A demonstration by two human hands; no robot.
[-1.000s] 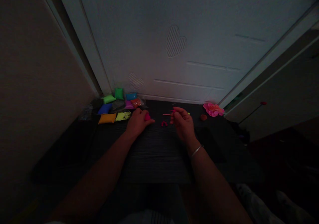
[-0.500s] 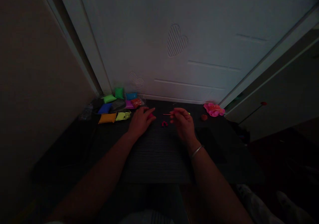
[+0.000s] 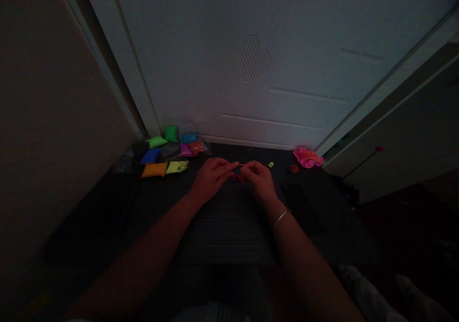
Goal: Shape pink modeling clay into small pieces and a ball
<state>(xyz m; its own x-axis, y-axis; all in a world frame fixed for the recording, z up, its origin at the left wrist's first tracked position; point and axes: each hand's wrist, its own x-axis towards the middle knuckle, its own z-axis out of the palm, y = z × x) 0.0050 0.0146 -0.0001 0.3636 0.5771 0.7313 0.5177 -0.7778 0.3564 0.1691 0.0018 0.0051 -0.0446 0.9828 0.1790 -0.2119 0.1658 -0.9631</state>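
In the dim head view my right hand (image 3: 258, 178) pinches a thin stick (image 3: 241, 165) that points left. My left hand (image 3: 214, 176) is closed, its fingers pressed together at the stick's far end; whatever it holds is hidden behind them. Just below the fingertips, a small dark-pink curved piece (image 3: 235, 177), looking like modelling clay, lies on the table, partly covered by the hands. A tiny yellow-green piece (image 3: 271, 165) rests right of my right hand. Farther right are a reddish-brown lump (image 3: 293, 169) and a pink petalled shape (image 3: 308, 157).
Several coloured packets, among them an orange packet (image 3: 154, 170) and a green packet (image 3: 171, 134), lie at the back left of the dark table (image 3: 222, 226). A dark flat object (image 3: 303, 207) lies to the right. A white panel (image 3: 215, 64) rises behind the table.
My left hand has moved right and off the table spot where pink showed under its fingers. My right hand has shifted slightly down, uncovering the yellow-green piece. The stick now meets the left fingertips.
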